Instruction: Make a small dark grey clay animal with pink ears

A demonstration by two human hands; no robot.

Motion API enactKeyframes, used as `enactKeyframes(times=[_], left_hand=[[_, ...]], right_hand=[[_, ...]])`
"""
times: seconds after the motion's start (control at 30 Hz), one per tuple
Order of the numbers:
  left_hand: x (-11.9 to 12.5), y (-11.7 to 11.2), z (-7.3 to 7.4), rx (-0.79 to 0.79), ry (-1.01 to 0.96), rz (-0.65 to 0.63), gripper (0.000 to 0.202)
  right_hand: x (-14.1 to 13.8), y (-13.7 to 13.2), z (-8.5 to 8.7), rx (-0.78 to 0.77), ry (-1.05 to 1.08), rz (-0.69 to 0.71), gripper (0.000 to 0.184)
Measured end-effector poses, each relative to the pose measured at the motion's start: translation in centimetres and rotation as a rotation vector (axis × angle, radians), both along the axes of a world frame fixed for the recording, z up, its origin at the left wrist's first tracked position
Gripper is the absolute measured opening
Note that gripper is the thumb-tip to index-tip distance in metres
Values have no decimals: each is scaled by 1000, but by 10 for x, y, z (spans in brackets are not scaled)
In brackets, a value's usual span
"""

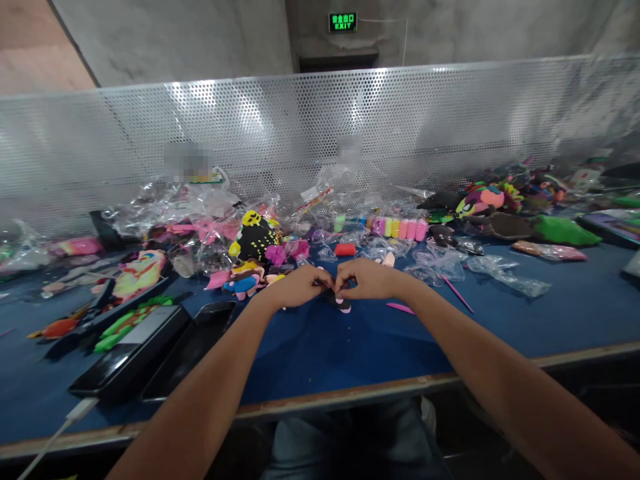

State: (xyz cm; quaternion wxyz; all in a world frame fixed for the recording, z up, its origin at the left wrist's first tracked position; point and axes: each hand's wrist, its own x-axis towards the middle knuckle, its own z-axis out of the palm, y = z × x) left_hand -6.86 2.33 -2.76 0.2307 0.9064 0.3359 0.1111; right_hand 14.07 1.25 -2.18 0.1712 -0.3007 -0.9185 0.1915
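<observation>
My left hand (300, 285) and my right hand (364, 279) meet at the middle of the table, fingertips nearly touching. Between and just under them is a small black modelling clay figure (343, 305) with pale pink ends; its upper part is hidden by my fingers. Both hands are closed in a pinch at this figure. Left of my left hand stands a blue clay animal (243, 285) with pink feet. Behind it rises a black clay piece with yellow spots (256, 239). To the right of my right hand lies a pink modelling tool (400, 308).
A phone (187, 350) and a black device (130, 350) with a white cable lie at the left. Several coloured clay packs (400, 228) and crumpled plastic wrappers (513, 275) line the back. Behind is a perforated metal screen (280, 133); the table edge (350, 392) runs before me.
</observation>
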Motion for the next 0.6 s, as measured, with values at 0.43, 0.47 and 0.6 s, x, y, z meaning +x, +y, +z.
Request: enactKeyframes(times=[0.43, 0.47, 0.6], left_hand=[[0, 1, -2, -18, -35, -4, 32], [-1, 2, -2, -18, -33, -6, 33], [-1, 1, -2, -11, -7, 13, 32]], right_hand=[[0, 1, -2, -24, 15, 12, 8], [0, 0, -2, -23, 9, 8, 8], [2, 3, -1, -25, 21, 17, 11]])
